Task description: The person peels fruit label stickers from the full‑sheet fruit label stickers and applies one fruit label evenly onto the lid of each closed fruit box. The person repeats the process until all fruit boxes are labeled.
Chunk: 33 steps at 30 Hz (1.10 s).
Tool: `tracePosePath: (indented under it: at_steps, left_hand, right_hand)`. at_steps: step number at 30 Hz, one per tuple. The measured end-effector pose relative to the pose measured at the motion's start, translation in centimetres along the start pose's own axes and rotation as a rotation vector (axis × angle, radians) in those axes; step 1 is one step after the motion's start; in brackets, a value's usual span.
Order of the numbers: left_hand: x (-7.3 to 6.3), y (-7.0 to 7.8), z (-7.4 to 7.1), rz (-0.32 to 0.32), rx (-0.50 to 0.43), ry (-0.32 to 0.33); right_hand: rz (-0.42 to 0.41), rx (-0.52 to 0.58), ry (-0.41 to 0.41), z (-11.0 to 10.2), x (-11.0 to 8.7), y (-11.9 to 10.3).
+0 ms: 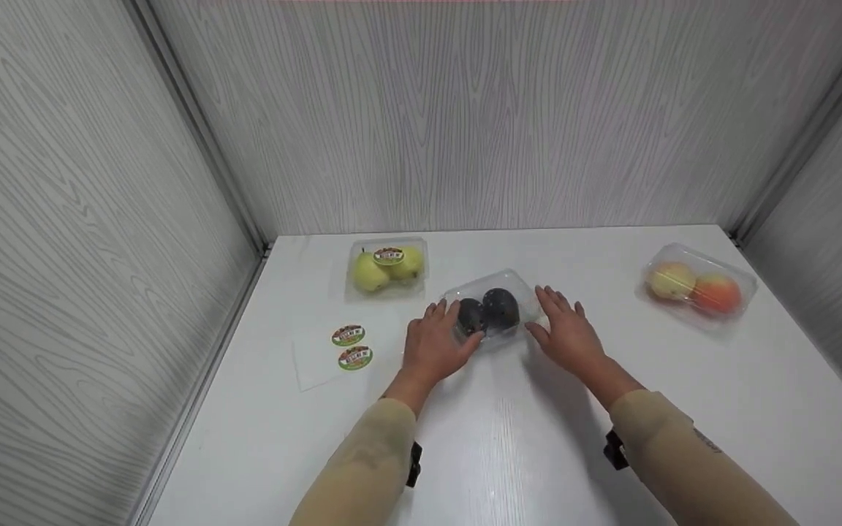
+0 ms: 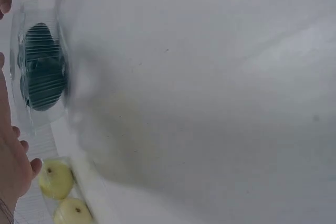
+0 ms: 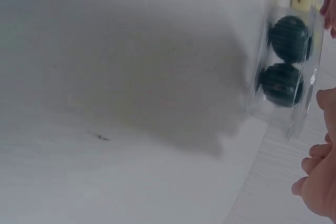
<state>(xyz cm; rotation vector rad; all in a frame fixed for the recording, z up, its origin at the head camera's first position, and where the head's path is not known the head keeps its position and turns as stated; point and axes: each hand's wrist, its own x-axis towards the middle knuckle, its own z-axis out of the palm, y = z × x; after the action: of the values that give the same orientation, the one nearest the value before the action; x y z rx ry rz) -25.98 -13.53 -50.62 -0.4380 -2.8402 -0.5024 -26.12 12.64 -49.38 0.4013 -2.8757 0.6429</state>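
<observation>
A clear plastic fruit box [image 1: 516,285] with two dark, roundish fruits [image 1: 500,310] lies slightly turned in the middle of the white table. My left hand [image 1: 435,347] is at its left end, thumb and fingers extended and overlapping the near left corner in the head view. On the other side, my right hand [image 1: 571,337] has straight fingers close beside the right end. Both wrist views show the box's ribbed side wall [image 2: 44,66] and the fingers spread near its top edge. Neither hand curls round the box.
Left of the hands, two oval stickers [image 1: 348,335] lie on a pale backing sheet [image 1: 311,369]. A box of yellow-green pears [image 1: 371,272] bearing a similar sticker [image 1: 389,256] stands behind them. At far right is another clear box with red-yellow fruits [image 1: 716,294]. Grey wood-grain panels [image 1: 465,117] enclose the table.
</observation>
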Motion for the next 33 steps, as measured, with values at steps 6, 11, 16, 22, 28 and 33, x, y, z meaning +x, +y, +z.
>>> tracePosePath:
  at_steps: [6, 11, 16, 22, 28, 33]
  left_hand:
    - [-0.6, 0.2, 0.6, -0.016, 0.036, -0.015]
    - [-0.9, 0.5, 1.2, -0.017, 0.070, -0.019]
    - [-1.0, 0.8, 1.7, -0.023, 0.102, -0.012]
    - [-0.9, 0.9, 2.0, -0.019, 0.091, 0.000]
    - [-0.5, 0.5, 1.6, -0.009, 0.074, -0.010]
    - [-0.1, -0.2, 1.2, 0.001, 0.076, -0.037]
  right_hand:
    - [0.018, 0.009, -0.097, -0.2, 0.9, 2.2]
    - [0.001, 0.010, -0.144, -0.1, 1.3, 3.1]
    - [-0.032, 0.020, -0.155, 0.1, 1.7, 3.2]
    - [-0.019, 0.034, -0.202, 0.6, 1.9, 2.8]
    - [0.008, 0.046, -0.190, 1.0, 1.7, 2.4]
    - [0.000, 0.055, -0.146, 1.4, 1.5, 2.0]
